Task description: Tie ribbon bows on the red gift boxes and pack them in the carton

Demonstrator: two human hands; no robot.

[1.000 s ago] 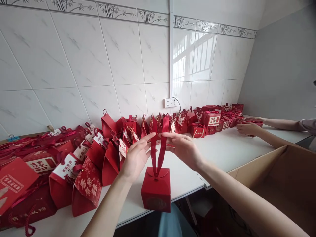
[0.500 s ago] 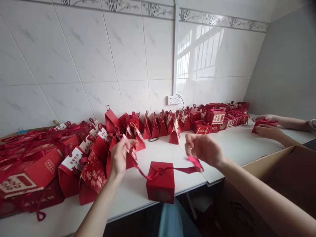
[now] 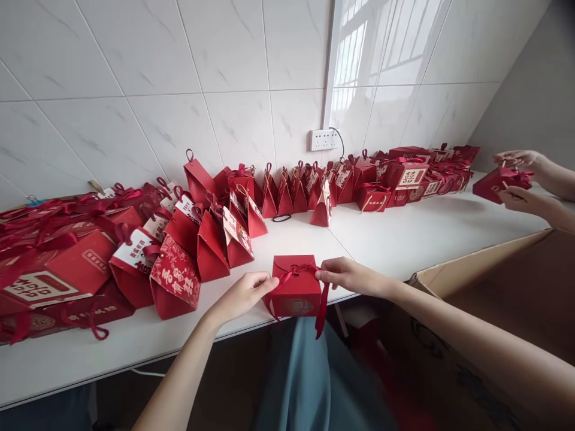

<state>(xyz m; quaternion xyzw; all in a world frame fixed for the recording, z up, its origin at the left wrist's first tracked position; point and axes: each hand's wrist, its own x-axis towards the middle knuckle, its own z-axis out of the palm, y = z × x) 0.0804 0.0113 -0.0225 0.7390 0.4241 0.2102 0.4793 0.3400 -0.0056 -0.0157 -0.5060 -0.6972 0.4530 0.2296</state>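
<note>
A red gift box (image 3: pixel 297 292) sits at the front edge of the white table, a round emblem on its near face. Across its lid runs a dark red ribbon (image 3: pixel 322 311), crossed in the middle of the top, one tail hanging down the right side. My left hand (image 3: pixel 246 294) pinches the ribbon at the box's left edge between thumb and fingertips. On the other side my right hand (image 3: pixel 348 276) is closed on the ribbon close to the lid's right edge.
Red boxes with ribbons (image 3: pixel 58 263) pile up on the left. Pointed red boxes (image 3: pixel 283 191) line the wall below a socket (image 3: pixel 324 140). At far right a co-worker's hands (image 3: pixel 525 179) hold another red box (image 3: pixel 489 184). An open cardboard carton (image 3: pixel 485 254) stands at right.
Both hands have come down and inward from above the box, drawing the ribbon ends close to its lid. The view has tilted downward. The co-worker's box is now raised.
</note>
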